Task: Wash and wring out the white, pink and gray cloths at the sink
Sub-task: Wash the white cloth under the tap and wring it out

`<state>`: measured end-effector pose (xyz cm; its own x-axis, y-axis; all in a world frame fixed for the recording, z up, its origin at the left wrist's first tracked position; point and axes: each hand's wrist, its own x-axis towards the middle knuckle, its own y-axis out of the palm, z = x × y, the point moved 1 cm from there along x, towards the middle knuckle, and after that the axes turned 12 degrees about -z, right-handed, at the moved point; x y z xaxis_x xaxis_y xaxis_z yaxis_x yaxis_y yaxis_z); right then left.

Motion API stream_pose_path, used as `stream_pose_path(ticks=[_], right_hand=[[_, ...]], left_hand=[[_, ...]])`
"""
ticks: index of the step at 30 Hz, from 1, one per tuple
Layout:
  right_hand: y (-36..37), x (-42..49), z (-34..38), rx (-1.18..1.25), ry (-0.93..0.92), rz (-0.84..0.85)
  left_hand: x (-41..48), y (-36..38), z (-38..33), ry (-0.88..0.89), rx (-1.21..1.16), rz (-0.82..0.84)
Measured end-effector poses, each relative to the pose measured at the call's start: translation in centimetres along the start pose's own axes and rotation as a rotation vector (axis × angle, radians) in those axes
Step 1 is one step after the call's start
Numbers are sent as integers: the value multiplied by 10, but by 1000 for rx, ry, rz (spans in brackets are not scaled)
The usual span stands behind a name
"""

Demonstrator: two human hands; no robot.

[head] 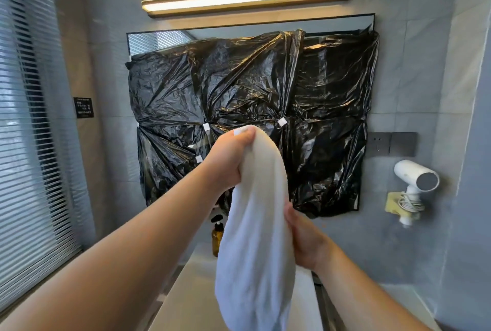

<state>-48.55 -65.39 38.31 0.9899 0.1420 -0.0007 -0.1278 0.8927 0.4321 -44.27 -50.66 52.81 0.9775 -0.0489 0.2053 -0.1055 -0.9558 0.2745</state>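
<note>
The white cloth [255, 224] hangs in the air in the middle of the scene, held up in front of the black plastic sheet [252, 107] taped over the wall mirror, above the pale surface [186, 293]. It is thick and plush, bunched to a rounded peak at the top, and widens into a long, soft fold whose lower end runs out of the bottom of the frame.

The left hand [231, 155] reaches up from the near left, arm stretched out, its grip pressed tight round the cloth's top, with the fingers curled over the bunched edge. The right hand [303, 237] comes in from the near right, lower down, meeting the cloth's right edge about halfway along.

The right hand's fingers go behind the cloth, so I cannot tell whether that grip pinches it or only rests against it. An amber pump bottle [217, 237] stands partly hidden behind the cloth. A white hair dryer [415, 179] hangs on the right wall.
</note>
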Motion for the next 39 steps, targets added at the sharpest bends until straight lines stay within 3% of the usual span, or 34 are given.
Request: stream_pose_path(ticks=[2,4,6,8,12,15,17,22,26,31,34,37,39], right_hand=[[14,-9,-9,-84,-58,32],[27,-9,-7,-181,-155,-53],[36,-4,-4,-178,-222,-167],[44,1,-1,-105,-261,-158],[57,14,2,31,-263,-95],[64,26,-4,67,-206,-66],[67,31,-13,101,-155,-39],[78,40,-31,71,-17,83],[87,47,-43,-47,45,104],[83,69,-68,-672,49,-154],[74,82,-100,-592,164,-300],[78,86,-115,-589,47,-371],[81,92,-117,-512,0,-283]], left_hand=[[6,-9,-4,-24,-1,-142],[12,-25,-5,-22,1,-244],[17,-45,-3,-20,8,-301],[13,-70,0,-21,-2,-339],[-22,-125,46,-230,-69,-258],[-66,-148,107,-443,44,-163],[-88,-151,125,-486,49,-109],[-100,-168,120,-469,16,-87],[-95,-195,126,-383,-64,-256],[-92,-220,123,-120,59,-585],[-93,-225,121,-26,167,-655],[-91,-229,124,-11,237,-634],[-85,-241,128,-18,268,-613]])
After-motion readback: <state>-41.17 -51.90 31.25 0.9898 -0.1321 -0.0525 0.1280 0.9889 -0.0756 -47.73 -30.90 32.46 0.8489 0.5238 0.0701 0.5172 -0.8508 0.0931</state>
